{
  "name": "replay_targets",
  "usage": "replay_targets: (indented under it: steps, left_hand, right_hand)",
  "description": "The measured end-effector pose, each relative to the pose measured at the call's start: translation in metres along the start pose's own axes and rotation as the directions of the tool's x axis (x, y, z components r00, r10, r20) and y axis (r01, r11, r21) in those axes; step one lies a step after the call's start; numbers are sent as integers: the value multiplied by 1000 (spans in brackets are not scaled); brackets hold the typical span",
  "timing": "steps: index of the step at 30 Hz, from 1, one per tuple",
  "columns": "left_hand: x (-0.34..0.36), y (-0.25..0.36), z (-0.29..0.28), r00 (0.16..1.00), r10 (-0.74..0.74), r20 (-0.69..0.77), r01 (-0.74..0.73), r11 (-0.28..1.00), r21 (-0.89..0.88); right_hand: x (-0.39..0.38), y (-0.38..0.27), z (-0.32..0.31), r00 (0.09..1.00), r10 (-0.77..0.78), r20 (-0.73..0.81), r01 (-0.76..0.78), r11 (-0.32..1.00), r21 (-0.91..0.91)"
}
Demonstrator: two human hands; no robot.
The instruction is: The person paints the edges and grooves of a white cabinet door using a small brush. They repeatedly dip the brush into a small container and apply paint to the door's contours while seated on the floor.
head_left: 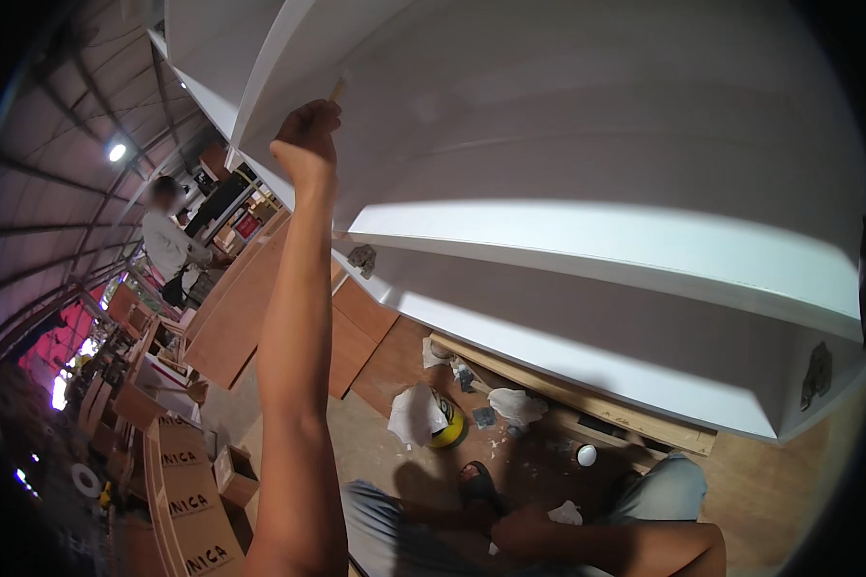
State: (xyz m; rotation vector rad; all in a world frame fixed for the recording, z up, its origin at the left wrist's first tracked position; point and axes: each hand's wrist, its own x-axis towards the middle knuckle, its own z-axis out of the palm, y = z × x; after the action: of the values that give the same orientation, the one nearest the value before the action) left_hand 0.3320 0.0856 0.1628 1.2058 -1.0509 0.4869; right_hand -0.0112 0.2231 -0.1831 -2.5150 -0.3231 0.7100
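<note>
My left arm reaches up into a large white cabinet (568,240). At its end my left hand (308,127) is closed around a thin pale strip (338,89), whose tip points at the white inner panel. In shadow low over my lap, my right hand (522,532) looks closed around a crumpled white piece of material (567,513); its fingers are hard to make out. Metal hinges sit on the cabinet's lower compartment, one at the left edge (362,260) and another at the right (816,377).
Below the cabinet stands a yellow can (447,426) with white material over it. White scraps (517,406) and a small round white object (586,455) lie nearby. Wooden boards (241,308) and cardboard boxes (185,490) are at the left. Another person (173,240) stands farther back.
</note>
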Motion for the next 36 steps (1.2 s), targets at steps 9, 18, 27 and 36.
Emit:
replay_targets:
  steps: [9,18,27,36]
  left_hand:
    - [19,-10,25,992,99,-84,-94,994,60]
    - [16,12,51,976,208,-68,-210,978,-20]
    - [-13,67,91,946,311,91,-297,944,-146]
    - [3,45,74,945,326,37,-324,945,-53]
  right_hand:
    - [1,11,10,999,22,-28,-20,998,60]
    - [-6,4,-1,999,42,-34,-41,999,33]
    - [0,8,14,992,21,-128,-26,999,-32]
    - [-3,8,12,990,32,-140,-35,999,-20]
